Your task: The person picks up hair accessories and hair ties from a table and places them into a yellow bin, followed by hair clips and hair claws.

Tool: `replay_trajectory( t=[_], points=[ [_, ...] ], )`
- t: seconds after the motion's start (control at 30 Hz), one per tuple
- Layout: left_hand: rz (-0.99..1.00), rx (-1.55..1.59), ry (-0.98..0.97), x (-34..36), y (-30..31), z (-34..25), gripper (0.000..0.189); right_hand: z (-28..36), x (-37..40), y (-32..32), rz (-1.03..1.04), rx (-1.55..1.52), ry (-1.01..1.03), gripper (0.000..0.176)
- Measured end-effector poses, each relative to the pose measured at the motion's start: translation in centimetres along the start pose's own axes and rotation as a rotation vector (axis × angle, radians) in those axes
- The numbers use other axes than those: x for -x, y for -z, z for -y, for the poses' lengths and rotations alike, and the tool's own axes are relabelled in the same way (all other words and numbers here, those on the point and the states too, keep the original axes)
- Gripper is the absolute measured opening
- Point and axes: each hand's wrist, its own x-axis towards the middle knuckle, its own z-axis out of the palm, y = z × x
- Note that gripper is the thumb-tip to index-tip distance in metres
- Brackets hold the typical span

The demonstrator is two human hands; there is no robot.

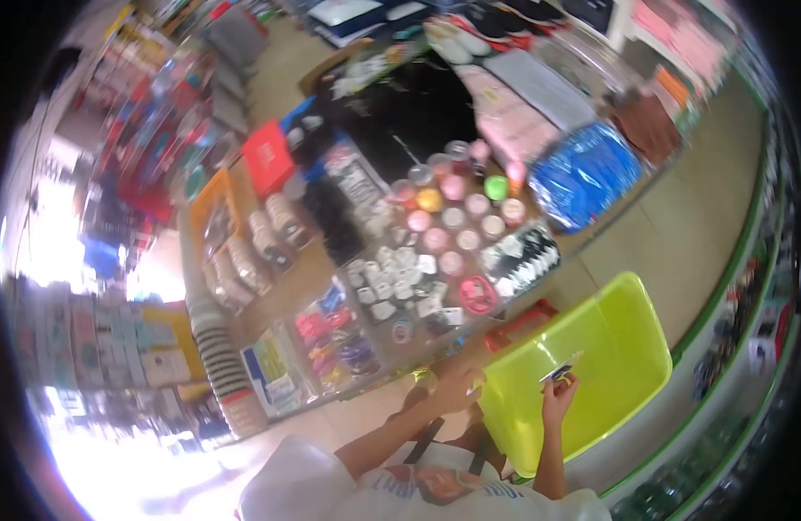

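While the left grip point(457, 388) sits closed on the near-left rim of the basket point(622, 339), blur hides the single fingers, so that clasp is a judgement from how the hand lies against the plastic. Up and left of that grip runs the table point(318, 260), crowded with trays point(399, 282) of small carded goods and, further up, rows of round tubs point(453, 213). A band point(425, 379) sits on the wrist just behind the grip. Up and right of it, at the basket's far-left corner, lies a red handle point(520, 323).

Right of the left grip, the right grip point(557, 401) is raised over the basket's open mouth. Its fingers are pinched on a small card point(563, 368), which stands tilted just above the fingertips, its print too small to read. The card falls within the basket's outline but is held clear of its floor: it is in the hand, not in the basket.

As for progress, one card is off the table and over the basket, not yet let go. What shows of the basket's inside, right of and beyond the right grip, is bare plastic. I judge the gathering barely begun, with the card's release left to do.
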Motion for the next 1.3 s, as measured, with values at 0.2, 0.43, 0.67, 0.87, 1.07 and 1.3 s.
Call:
replay_trajectory(
  t=[0.2, 0.43, 0.67, 0.87, 1.07, 1.3],
  points=[
    [-0.004, 0.009, -0.006, 7.2, 8.7, 3.1, 0.027, 9.7, 3.4, -19.1, 0.354, 0.013, 0.31, 0.055],
    [-0.255, 0.165, 0.239, 18.3, 17.7, 7.0, 0.028, 19.5, 9.0, -46.2, 0.87, 0.312, 0.682, 0.052],
    [-0.738, 0.248, 0.383, 25.7, 23.8, 5.5, 0.025, 12.0, 9.7, -66.1, 0.754, 0.835, 0.713, 0.056],
    [-0.967, 0.376, 0.485, 28.8, 21.9, 7.1, 0.03, 9.6, 10.5, -70.7, 0.581, 0.971, 0.559, 0.062],
    [-0.927, 0.269, 0.46, 29.6, 22.8, 8.0, 0.026, 8.7, 10.0, -71.3, 0.569, 0.871, 0.589, 0.068],
    [-0.803, 0.258, 0.378, 26.0, 24.2, 7.9, 0.02, 11.9, 15.8, -52.3, 0.913, 0.451, 0.756, 0.031]
  ],
)
